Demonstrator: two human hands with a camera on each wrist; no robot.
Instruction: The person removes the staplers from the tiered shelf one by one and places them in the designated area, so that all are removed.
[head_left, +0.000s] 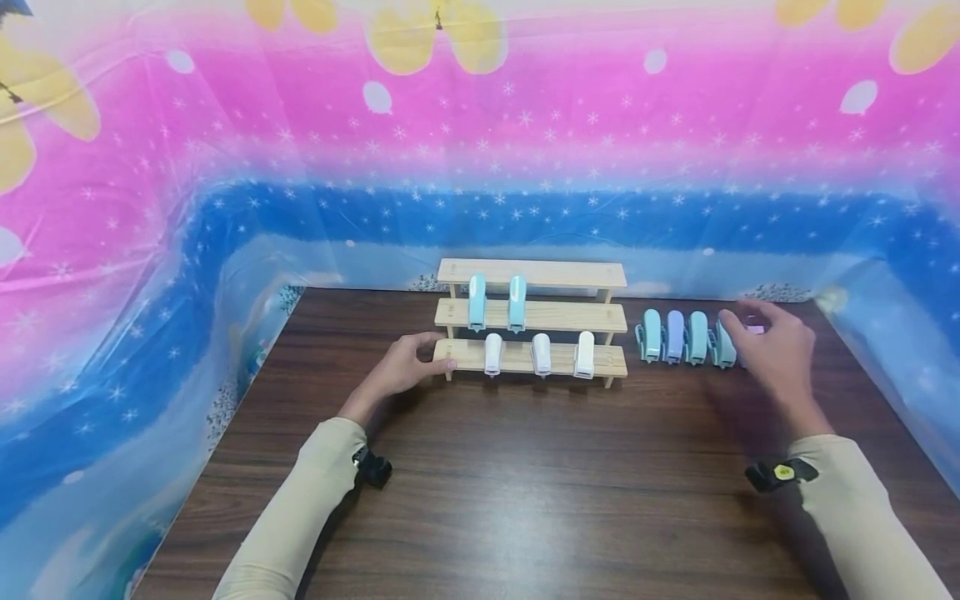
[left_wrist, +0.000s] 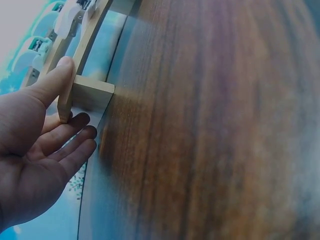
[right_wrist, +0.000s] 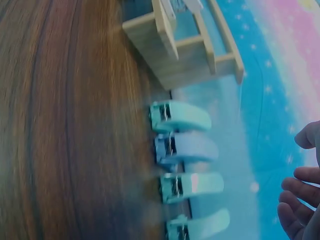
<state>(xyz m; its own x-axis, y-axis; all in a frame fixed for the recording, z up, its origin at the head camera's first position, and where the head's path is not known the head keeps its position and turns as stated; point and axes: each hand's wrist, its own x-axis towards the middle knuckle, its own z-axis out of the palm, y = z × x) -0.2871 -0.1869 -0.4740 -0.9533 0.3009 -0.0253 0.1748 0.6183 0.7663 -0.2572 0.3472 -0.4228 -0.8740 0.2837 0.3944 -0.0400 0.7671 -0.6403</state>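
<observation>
My left hand (head_left: 408,362) grips the left end of the lowest board of a three-tier wooden stand (head_left: 517,357), thumb on top and index finger beneath in the left wrist view. Three white stapler-like tools (head_left: 542,354) sit along that board, and two teal ones (head_left: 517,302) stand on the middle board. My right hand (head_left: 780,346) hovers over the right end of a row of similar tools, its fingers loosely bent and holding nothing. In that row are a teal tool (head_left: 651,336), a lavender one (head_left: 674,337) and further teal ones (head_left: 697,337). My hand partly hides a purple piece (head_left: 755,330).
The stand's top board (head_left: 532,272) rises at the back, close to a patterned pink and blue cloth (head_left: 570,142). This cloth surrounds the back and sides of the dark wooden table (head_left: 517,475).
</observation>
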